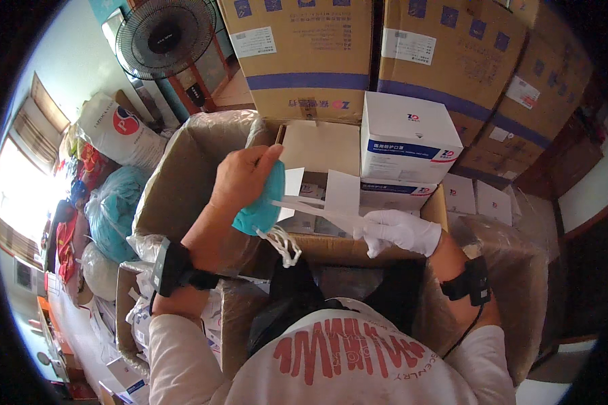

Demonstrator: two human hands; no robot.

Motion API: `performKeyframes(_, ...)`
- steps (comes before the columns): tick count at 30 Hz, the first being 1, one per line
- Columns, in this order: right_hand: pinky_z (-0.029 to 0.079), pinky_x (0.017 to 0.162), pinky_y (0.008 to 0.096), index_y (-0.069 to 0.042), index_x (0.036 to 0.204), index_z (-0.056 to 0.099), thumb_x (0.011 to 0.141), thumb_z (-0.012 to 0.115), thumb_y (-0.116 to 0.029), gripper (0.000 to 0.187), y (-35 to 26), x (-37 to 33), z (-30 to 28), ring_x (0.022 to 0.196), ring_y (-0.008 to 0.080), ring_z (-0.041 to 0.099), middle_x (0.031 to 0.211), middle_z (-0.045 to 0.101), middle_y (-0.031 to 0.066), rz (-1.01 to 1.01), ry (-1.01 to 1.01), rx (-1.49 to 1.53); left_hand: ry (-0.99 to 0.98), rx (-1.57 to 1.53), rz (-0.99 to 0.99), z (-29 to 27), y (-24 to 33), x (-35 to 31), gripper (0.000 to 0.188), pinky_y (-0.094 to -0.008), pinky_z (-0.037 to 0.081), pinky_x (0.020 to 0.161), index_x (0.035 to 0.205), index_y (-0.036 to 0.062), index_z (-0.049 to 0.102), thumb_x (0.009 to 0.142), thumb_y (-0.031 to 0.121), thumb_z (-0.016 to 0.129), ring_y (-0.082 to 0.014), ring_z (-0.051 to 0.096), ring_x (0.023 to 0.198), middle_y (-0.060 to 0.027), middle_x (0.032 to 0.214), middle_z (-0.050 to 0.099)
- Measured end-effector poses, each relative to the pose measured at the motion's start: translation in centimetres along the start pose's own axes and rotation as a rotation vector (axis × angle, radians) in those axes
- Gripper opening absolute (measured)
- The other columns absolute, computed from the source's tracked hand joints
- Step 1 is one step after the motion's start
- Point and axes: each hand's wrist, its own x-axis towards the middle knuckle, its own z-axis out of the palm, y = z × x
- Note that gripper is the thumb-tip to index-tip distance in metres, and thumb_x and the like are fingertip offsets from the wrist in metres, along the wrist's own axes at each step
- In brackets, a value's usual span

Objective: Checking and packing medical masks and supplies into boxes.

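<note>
My bare left hand point(238, 179) is closed around several teal face masks point(262, 208), stacked together and tilted on their side. White ear loops point(284, 248) dangle in a bunch under the masks. Other white straps point(317, 209) run taut from the masks to my right hand point(405, 231), which wears a white glove and pinches their ends. Behind the straps stands an opened small box with raised white flaps point(343, 194); its inside is partly hidden. It sits in a large brown carton point(348, 248) in front of me.
White and blue boxes point(412, 135) are stacked at the carton's right. Tall sealed cartons point(304, 61) stand behind. An open carton point(175, 175) lined with plastic is on the left, near teal bags point(118, 209), a white sack point(121, 131) and a fan point(165, 37).
</note>
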Motion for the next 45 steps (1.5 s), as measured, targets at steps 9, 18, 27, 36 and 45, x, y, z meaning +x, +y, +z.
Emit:
performKeyframes(9,0.044,0.056,0.0253,-0.003,0.087,0.055,0.092,0.043,-0.027,0.028,-0.8,0.6,1.1,0.060,0.0100,0.050,0.067,0.048,0.0014,0.012,0.137,-0.339,-0.018,0.242,0.262,-1.2,-1.4,-1.4,0.035,-0.0379,0.047,0.061,0.079,0.0140,0.067,0.080,0.046,0.054,-0.0313,0.060,0.066,-0.0128,0.068,0.061)
performKeyframes(18,0.044,0.059,0.0359,-0.004,0.091,0.054,0.091,0.042,-0.022,0.022,-1.6,2.9,4.7,0.066,0.0293,0.058,0.071,0.058,0.0135,-0.389,0.246,-0.659,-0.715,-0.589,0.399,5.4,1.7,-8.7,0.034,-0.0332,0.046,0.075,0.111,0.0181,0.059,0.082,0.035,0.057,-0.0274,0.061,0.081,-0.0141,0.087,0.064)
performKeyframes(27,0.044,0.063,0.0415,-0.004,0.094,0.053,0.090,0.042,-0.023,0.023,-1.4,1.5,7.2,0.070,0.0360,0.055,0.075,0.057,0.0194,-0.251,0.194,-0.775,-0.656,0.134,0.527,4.2,0.7,-6.4,0.034,-0.0439,0.043,0.055,0.070,0.0050,0.059,0.084,0.035,0.053,-0.0362,0.055,0.061,-0.0167,0.061,0.055)
performKeyframes(36,0.046,0.063,0.0429,-0.008,0.103,0.047,0.090,0.036,-0.020,0.022,-1.6,-3.1,9.7,0.072,0.0355,0.055,0.081,0.053,0.0150,-0.317,-0.260,-0.737,-1.028,-0.058,0.859,0.7,1.7,-9.1,0.034,-0.0445,0.044,0.058,0.069,0.0050,0.055,0.083,0.036,0.049,-0.0348,0.055,0.064,-0.0149,0.065,0.055)
performKeyframes(45,0.047,0.062,0.0363,-0.007,0.095,0.053,0.090,0.041,-0.020,0.019,-3.1,-6.4,8.7,0.070,0.0312,0.056,0.080,0.056,0.0126,-0.056,-0.245,-0.552,-0.954,-0.040,0.975,-2.2,0.9,-8.9,0.027,-0.0359,0.043,0.059,0.069,0.0064,0.054,0.080,0.031,0.054,-0.0247,0.054,0.063,-0.0072,0.063,0.051)
